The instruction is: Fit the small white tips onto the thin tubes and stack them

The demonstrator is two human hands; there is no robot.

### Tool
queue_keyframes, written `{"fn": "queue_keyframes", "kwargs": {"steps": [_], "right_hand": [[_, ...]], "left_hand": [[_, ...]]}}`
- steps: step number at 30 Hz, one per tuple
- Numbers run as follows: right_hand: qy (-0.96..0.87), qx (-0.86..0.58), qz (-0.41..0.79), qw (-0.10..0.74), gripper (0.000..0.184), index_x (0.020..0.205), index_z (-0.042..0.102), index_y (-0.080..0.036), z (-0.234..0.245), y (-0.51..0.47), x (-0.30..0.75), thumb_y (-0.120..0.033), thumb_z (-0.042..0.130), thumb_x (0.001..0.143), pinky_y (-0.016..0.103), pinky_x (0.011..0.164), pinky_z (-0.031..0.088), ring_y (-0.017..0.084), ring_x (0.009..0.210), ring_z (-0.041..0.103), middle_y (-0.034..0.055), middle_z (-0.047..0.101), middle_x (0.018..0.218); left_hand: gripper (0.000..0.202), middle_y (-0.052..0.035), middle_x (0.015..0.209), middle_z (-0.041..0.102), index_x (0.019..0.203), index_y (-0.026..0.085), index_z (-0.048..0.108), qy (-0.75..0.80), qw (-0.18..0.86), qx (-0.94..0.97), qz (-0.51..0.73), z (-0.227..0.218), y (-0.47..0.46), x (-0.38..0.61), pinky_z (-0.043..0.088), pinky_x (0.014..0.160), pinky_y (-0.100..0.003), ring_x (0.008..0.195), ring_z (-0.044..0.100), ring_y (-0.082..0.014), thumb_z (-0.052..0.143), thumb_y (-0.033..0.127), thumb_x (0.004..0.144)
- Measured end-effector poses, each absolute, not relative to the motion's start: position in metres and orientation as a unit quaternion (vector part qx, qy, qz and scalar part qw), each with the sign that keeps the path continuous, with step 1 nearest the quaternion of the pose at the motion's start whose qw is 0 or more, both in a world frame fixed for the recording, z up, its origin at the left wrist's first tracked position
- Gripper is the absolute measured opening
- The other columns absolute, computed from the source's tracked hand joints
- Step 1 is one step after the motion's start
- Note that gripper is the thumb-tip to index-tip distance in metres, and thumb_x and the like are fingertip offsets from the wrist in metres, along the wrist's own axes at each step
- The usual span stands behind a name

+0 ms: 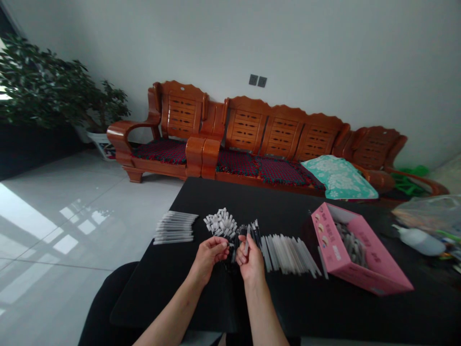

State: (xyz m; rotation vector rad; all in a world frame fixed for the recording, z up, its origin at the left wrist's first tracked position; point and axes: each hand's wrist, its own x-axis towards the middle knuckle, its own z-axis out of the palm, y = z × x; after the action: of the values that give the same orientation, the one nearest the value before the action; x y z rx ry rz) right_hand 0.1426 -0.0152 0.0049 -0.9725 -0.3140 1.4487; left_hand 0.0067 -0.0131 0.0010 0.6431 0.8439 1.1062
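My left hand (211, 255) is closed in a pinch, thumb against forefinger; what sits at its fingertips is too small to make out. Close beside it, my right hand (253, 262) is closed around a whitish pen barrel (247, 246), held roughly upright. Just beyond both hands lie dark pen refills (255, 232), partly hidden by the fingers. A heap of short white caps (220, 222) sits past my left hand. Right of my right hand, translucent white tubes (288, 253) lie side by side. Farther left, several whitish pens (175, 227) lie in a row.
A pink box (374, 250) holding greyish pieces stands at the right of the black table (173, 288). Beyond it are a white bottle (421, 240) and a clear plastic bag (428, 211). A wooden sofa (248, 127) stands behind the table's far edge.
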Motion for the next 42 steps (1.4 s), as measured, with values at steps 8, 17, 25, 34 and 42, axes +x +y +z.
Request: {"fn": "queue_keyframes", "kwargs": {"steps": [8,17,25,34,42], "right_hand": [[-0.188,-0.424,0.586,0.664,0.035,0.077,0.064,-0.013,0.015,-0.012,0.129,-0.044,0.076,0.066,0.02,0.033,0.031,0.008,0.035,0.047,-0.0024,0.059,0.05],[-0.225,-0.444,0.556,0.665,0.034,0.077,0.065,-0.013,0.016,-0.019,0.122,-0.045,0.074,0.07,0.019,0.034,0.037,0.009,0.038,0.052,0.0003,0.063,0.054],[-0.239,-0.465,0.537,0.661,0.033,0.079,0.064,-0.013,0.013,-0.019,0.12,-0.044,0.073,0.07,0.019,0.034,0.039,0.01,0.039,0.054,0.0012,0.065,0.056],[-0.25,-0.489,0.519,0.655,0.035,0.083,0.065,-0.012,0.012,-0.019,0.118,-0.044,0.073,0.071,0.02,0.035,0.044,0.011,0.04,0.057,0.0026,0.067,0.058],[-0.245,-0.49,0.521,0.655,0.041,0.082,0.065,-0.011,0.012,-0.02,0.117,-0.049,0.073,0.07,0.02,0.035,0.046,0.012,0.04,0.058,0.0026,0.067,0.057]], "left_hand": [[0.027,-0.0051,0.068,0.067,0.077,0.012,0.068,0.372,0.705,0.295,0.527,0.012,-0.012,-0.001,0.049,0.058,-0.021,0.059,0.062,-0.0111,0.081,0.03,0.062],[0.027,-0.0045,0.067,0.067,0.077,0.012,0.068,0.366,0.708,0.294,0.527,0.013,-0.014,-0.002,0.049,0.058,-0.021,0.059,0.061,-0.0109,0.081,0.029,0.061],[0.025,-0.0043,0.066,0.067,0.076,0.011,0.067,0.367,0.701,0.301,0.532,0.014,-0.014,-0.001,0.049,0.058,-0.021,0.058,0.061,-0.0109,0.08,0.029,0.063],[0.025,-0.0045,0.064,0.067,0.075,0.011,0.066,0.395,0.66,0.325,0.55,0.015,-0.014,-0.001,0.05,0.057,-0.022,0.057,0.061,-0.0122,0.079,0.029,0.064],[0.026,-0.0037,0.062,0.066,0.073,0.011,0.066,0.399,0.65,0.326,0.558,0.014,-0.014,0.002,0.049,0.056,-0.023,0.055,0.06,-0.0125,0.079,0.03,0.063]]}}
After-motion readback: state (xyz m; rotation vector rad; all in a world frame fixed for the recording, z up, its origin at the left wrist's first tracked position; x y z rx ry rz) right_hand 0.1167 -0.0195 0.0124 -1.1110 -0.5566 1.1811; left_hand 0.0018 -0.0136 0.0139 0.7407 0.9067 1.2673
